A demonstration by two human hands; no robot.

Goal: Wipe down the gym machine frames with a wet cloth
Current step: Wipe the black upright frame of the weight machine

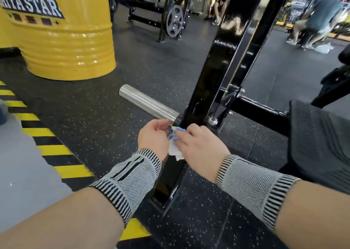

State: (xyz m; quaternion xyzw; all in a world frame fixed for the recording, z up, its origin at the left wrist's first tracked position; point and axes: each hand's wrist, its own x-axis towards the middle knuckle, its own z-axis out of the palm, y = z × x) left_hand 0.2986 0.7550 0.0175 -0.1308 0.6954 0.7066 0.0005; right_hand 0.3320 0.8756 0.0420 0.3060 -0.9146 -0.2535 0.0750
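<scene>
Head view: the right hand [197,144] pinches the cloth [174,148] against the black frame [214,74] low down, while the left hand [152,137], fingers curled, holds its other edge. With so bunched a cloth, the wipe could miss the frame's sides or snag on the chrome peg [147,103] just beside it.

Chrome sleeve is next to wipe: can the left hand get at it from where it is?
Probably yes: the left hand sits just below the chrome sleeve's inner end, with nothing between them.

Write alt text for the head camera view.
Both hands, left hand and right hand, hold a white-and-blue cloth against a glossy black machine frame beside a chrome bar; a yellow drum stands behind.
</scene>
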